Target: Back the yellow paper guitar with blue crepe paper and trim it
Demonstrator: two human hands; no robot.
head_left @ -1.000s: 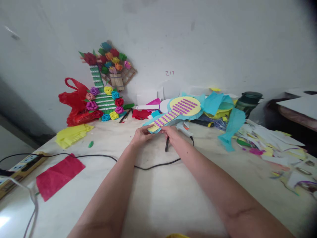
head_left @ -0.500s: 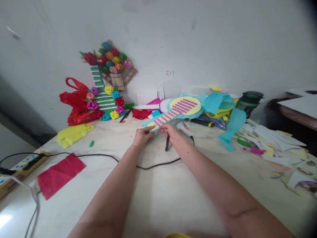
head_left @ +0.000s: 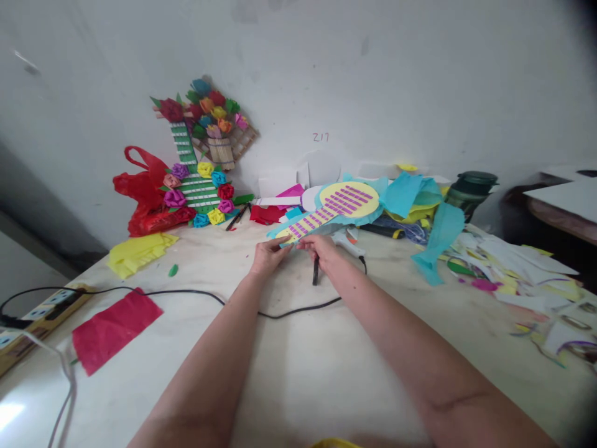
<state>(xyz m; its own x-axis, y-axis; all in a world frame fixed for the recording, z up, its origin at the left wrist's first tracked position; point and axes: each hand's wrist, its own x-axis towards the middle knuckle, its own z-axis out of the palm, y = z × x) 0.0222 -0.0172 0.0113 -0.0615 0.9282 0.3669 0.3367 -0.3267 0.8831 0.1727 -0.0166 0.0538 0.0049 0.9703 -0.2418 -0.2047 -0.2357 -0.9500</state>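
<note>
1. The striped paper cutout (head_left: 352, 199), the landmark here, lies toward the back of the desk (head_left: 345, 373), its narrow end pointing at the wearer. The left hand (head_left: 267, 255) pinches that end; the right hand (head_left: 324, 252) has fingers at its near edge and grips a dark rod (head_left: 316, 272), perhaps a pen.
2. The teal paper (head_left: 366, 218) bordering the cutout looks thin and crinkled; a hard pull at the narrow end could tear or crease it.
3. The rod hangs down from the right hand, just nearer than the cutout; a careless turn of the wrist could mark or snag the paper.
4. A white corded tool (head_left: 353, 246), probably a glue gun, sits just beside the cutout, close to the right wrist. If hot, it could burn skin; its state cannot be told.
5. The black cord (head_left: 303, 309) runs nearer than the cutout and passes by the left forearm, which could catch it and drag the tool.
6. Containers: left of the cutout, a bundled-stick holder (head_left: 221, 154) carries paper flowers (head_left: 217, 112); farther left slumps a red plastic bag (head_left: 142, 205), contents hidden. Right of the cutout stands a dark lidded bottle (head_left: 471, 190), contents unclear.
</note>
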